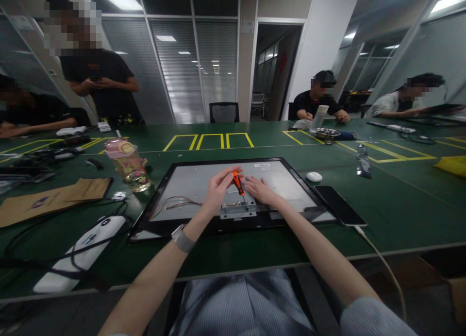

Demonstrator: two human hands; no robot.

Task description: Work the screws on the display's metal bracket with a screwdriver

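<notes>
Holding the driver [238, 183] by its orange handle, my left hand [218, 188] has thumb and fingers pinched narrow around the upper end. I see the driver over the middle of the panel [192, 178], its long axis steep but tilted: the handle end points up and a little left, the tip down and a little right, at the bracket [238, 210] on the panel's near side. From here I can't tell whether the tip is seated in anything. My right hand [260, 190] is spread palm down, fingers stretched out, just right of the driver. The panel lies on the green table [393, 205], longer from left to right, with the phone [338, 205] beside its right edge and the bottle [129, 166] to its left.
</notes>
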